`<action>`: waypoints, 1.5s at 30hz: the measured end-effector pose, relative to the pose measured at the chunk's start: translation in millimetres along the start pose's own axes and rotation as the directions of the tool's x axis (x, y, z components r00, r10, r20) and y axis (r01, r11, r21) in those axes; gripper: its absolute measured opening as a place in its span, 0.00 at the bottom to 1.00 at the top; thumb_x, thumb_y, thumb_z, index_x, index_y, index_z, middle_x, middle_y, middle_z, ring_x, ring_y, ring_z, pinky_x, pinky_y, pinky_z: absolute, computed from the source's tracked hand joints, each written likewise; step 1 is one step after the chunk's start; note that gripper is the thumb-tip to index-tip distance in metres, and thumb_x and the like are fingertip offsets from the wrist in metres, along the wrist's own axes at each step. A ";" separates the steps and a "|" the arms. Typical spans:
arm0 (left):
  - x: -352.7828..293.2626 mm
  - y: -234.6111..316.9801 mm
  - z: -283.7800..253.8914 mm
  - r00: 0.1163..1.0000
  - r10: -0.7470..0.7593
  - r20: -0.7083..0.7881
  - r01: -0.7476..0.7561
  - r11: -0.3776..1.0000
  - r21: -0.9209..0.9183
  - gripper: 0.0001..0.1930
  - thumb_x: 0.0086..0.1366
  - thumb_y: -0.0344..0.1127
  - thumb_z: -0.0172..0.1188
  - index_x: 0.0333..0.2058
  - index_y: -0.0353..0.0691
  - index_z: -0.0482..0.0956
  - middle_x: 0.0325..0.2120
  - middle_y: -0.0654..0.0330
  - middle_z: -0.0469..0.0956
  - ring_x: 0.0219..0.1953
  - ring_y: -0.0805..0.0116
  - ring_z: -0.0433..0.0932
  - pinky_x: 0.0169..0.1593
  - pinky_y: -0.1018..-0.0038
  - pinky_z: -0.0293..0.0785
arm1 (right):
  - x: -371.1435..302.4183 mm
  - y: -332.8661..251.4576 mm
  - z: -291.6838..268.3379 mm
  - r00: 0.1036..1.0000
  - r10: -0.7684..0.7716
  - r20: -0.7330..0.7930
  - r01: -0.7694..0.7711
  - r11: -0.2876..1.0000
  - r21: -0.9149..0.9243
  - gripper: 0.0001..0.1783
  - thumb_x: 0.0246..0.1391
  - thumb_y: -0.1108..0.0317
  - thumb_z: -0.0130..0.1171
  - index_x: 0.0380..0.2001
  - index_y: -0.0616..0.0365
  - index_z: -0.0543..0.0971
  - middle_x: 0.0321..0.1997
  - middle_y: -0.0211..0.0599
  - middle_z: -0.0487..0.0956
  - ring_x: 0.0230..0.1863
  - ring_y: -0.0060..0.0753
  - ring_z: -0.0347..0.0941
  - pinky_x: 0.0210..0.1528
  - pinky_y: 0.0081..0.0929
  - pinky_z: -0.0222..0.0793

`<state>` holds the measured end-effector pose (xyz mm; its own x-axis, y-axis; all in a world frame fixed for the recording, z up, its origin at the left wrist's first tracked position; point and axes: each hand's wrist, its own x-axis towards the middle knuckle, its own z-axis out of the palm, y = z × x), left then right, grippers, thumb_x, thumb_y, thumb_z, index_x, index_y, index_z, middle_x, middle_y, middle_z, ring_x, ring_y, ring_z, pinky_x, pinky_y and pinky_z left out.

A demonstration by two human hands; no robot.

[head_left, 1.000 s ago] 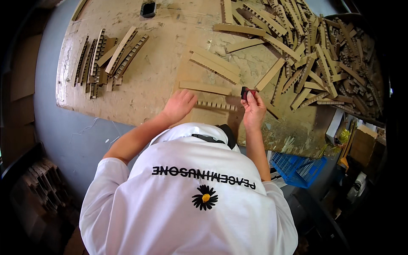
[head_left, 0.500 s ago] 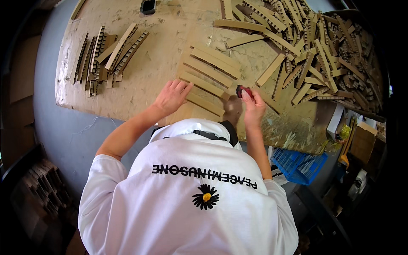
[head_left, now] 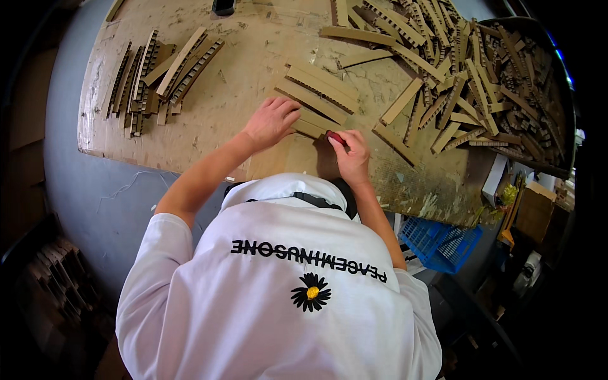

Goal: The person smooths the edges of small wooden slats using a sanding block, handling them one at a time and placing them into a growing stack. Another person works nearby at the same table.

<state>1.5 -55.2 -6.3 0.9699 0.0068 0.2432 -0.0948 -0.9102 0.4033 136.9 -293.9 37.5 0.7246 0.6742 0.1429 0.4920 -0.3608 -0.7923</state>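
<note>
My left hand (head_left: 273, 120) is closed at the left end of the short brown cardboard strips (head_left: 309, 124) in front of me, fingertips pressed on them. My right hand (head_left: 353, 155) pinches a small dark red object (head_left: 335, 137) at the right end of the same strips; its kind is too small to tell. These strips lie side by side, partly covered by my fingers. Just beyond them lies a single strip (head_left: 310, 104), and farther off a row of strips (head_left: 323, 87) lies edge to edge.
A loose group of cardboard strips (head_left: 166, 73) lies on the table (head_left: 253, 47) at left. A large heap of strips (head_left: 443, 82) covers the far right, running into a dark container (head_left: 560, 171). A blue plastic basket (head_left: 440, 244) stands below the table's right edge. A small black object (head_left: 223, 7) sits at the far edge.
My right hand has moved left and slightly nearer, bringing the dark red object to the strips' right end. My left hand has shifted right and away. The nearest strips, spaced apart before, now lie together.
</note>
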 end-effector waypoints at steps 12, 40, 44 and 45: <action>-3.0 17.2 12.1 0.988 -0.145 -0.043 0.145 0.989 -0.008 0.25 0.54 0.41 0.75 0.49 0.45 0.77 0.56 0.60 0.75 0.59 0.54 0.72 0.60 0.55 0.69 | 14.0 7.1 23.7 0.986 -0.161 0.041 0.165 0.978 -0.129 0.06 0.52 0.68 0.74 0.33 0.54 0.86 0.34 0.34 0.80 0.36 0.44 0.78 0.39 0.38 0.74; -2.2 18.5 12.4 0.986 -0.156 -0.055 0.155 0.988 -0.023 0.25 0.53 0.40 0.75 0.49 0.45 0.77 0.55 0.60 0.75 0.58 0.54 0.72 0.60 0.56 0.69 | 23.3 18.7 21.4 0.956 -0.273 0.105 0.289 0.938 -0.192 0.07 0.49 0.66 0.75 0.33 0.48 0.87 0.36 0.25 0.82 0.39 0.37 0.78 0.42 0.38 0.65; -3.0 17.6 12.4 0.987 -0.138 -0.083 0.137 0.990 -0.026 0.26 0.53 0.40 0.75 0.50 0.45 0.77 0.55 0.59 0.75 0.58 0.53 0.72 0.59 0.55 0.69 | 40.5 -0.4 13.4 0.985 -0.167 -0.054 0.159 0.980 -0.122 0.08 0.48 0.67 0.75 0.33 0.50 0.87 0.34 0.30 0.82 0.39 0.41 0.79 0.42 0.39 0.68; -4.1 17.6 12.0 0.987 -0.128 -0.095 0.126 0.992 -0.024 0.26 0.53 0.40 0.75 0.50 0.45 0.77 0.55 0.59 0.75 0.58 0.53 0.72 0.59 0.55 0.69 | 41.2 1.7 15.6 0.985 -0.172 -0.023 0.169 0.980 -0.108 0.08 0.48 0.67 0.75 0.33 0.50 0.87 0.34 0.30 0.82 0.39 0.41 0.79 0.43 0.38 0.68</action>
<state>-1.5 -76.2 -10.8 0.9483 0.1627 0.2724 0.0234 -0.8919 0.4516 160.1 -256.7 32.9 0.6398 0.7115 0.2906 0.6564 -0.3094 -0.6880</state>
